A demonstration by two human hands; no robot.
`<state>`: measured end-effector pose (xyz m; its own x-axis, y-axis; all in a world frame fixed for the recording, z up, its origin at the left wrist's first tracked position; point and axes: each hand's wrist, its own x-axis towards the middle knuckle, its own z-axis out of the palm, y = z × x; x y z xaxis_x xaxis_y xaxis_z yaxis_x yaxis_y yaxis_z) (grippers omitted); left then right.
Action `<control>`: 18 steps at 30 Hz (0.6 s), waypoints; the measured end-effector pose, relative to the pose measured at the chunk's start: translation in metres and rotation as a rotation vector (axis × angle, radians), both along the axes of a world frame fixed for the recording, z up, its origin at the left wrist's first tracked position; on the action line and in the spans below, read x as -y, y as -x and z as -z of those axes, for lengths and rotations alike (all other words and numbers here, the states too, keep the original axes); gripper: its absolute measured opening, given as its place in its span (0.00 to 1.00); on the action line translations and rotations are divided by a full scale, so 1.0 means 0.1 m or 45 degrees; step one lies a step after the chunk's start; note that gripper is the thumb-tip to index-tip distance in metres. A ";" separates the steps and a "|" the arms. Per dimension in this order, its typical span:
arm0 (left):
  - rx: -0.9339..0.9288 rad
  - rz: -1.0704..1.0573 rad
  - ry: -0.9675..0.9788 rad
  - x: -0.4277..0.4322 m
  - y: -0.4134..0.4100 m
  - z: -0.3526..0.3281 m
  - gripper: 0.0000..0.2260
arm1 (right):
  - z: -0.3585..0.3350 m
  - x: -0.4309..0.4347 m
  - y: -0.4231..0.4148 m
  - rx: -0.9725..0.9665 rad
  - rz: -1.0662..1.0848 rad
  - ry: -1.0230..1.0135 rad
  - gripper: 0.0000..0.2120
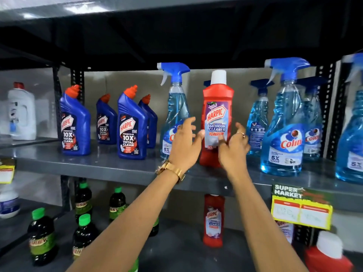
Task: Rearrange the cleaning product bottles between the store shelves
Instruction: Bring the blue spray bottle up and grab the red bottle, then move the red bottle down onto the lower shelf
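A red Harpic bathroom cleaner bottle [217, 95] with a white cap stands upright near the front edge of the upper grey shelf [110, 165]. My left hand [183, 146] is at its left side, fingers spread, thumb tip against the bottle, and it overlaps a blue Colin spray bottle [176, 103]. At the bottle's lower right, my right hand [233, 148] has loosely curled fingers and its thumb on the label. Neither hand is closed around it. A second red Harpic bottle [213, 218] stands on the lower shelf directly below.
Several blue Harpic toilet cleaner bottles [131, 124] stand left of the sprays, and more Colin sprays [284, 118] fill the right. Dark green-capped bottles [41, 236] sit lower left. A price tag [300, 209] hangs off the shelf edge. Another red bottle [328, 258] sits bottom right.
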<state>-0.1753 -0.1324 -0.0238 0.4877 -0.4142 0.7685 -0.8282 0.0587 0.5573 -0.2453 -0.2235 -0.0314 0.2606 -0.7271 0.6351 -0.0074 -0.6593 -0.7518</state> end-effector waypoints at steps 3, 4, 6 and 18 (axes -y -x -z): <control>-0.463 0.263 -0.127 0.18 0.08 -0.02 0.18 | 0.05 0.06 -0.03 0.111 -0.409 -0.363 0.21; -0.540 0.282 -0.123 0.23 0.08 -0.01 0.15 | 0.06 0.07 -0.01 0.118 -0.452 -0.418 0.18; -0.576 0.238 -0.091 0.30 0.04 0.06 0.09 | 0.06 0.09 0.01 0.073 -0.423 -0.425 0.15; -0.396 0.300 0.086 -0.31 0.42 0.23 0.10 | 0.27 -0.11 0.58 0.077 -0.444 -0.025 0.20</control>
